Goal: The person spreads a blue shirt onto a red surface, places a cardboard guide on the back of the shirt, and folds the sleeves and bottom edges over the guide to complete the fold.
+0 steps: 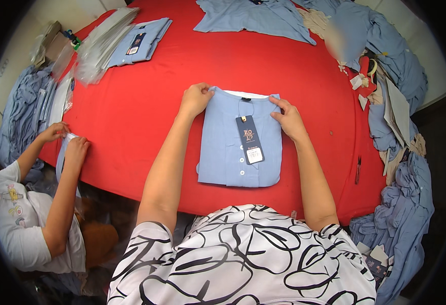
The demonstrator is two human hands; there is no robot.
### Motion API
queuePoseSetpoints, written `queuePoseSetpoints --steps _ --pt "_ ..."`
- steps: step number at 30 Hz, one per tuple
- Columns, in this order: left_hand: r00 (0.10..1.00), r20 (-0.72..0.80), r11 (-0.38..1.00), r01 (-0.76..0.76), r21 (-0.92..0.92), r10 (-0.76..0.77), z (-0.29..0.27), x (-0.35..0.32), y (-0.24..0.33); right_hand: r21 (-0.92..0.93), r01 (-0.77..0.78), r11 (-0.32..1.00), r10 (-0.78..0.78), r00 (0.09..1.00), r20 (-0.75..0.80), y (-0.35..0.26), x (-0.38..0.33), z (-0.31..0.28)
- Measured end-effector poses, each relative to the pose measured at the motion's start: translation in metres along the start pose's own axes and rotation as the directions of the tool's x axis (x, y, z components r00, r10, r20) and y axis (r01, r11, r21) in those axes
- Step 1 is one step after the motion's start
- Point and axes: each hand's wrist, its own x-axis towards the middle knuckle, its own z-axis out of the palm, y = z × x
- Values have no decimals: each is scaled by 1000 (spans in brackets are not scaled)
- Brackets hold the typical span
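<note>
A folded light blue shirt (218, 147) lies flat on the red-covered table (146, 101), its neckline away from me. A dark hang tag (247, 134) with a white sticker hangs from the collar by a loop and rests over the white buttons. At the shirt's far left corner, the fingers of my left hand (197, 99) pinch the fabric. My right hand (290, 119) grips the far right corner between thumb and fingers. A strip of white shows behind the neckline, between the two hands.
Another folded shirt (149, 38) sits beside a stack of clear plastic bags (103, 46) at the far left. A co-worker (34, 223) handles a garment on the left. Thread snips (358, 169) lie on the right. Blue garments (401, 213) heap along the right edge; one shirt (253, 20) is spread at the back.
</note>
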Motion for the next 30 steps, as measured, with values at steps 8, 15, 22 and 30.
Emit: queuePoseSetpoints --steps 8,15,22,30 --pt "918 334 955 125 270 -215 -64 -116 12 -100 49 994 -53 998 -41 11 -1 -3" --pt "948 191 842 314 -438 -254 0 -222 -46 -161 58 985 -59 998 -3 -11 -5 4" --pt "951 173 848 307 -432 -256 -4 -216 -29 -232 86 969 -97 995 -36 -8 -10 2" --pt "964 219 893 226 -388 -149 0 -75 -13 -265 156 951 -161 987 6 -9 -6 0"
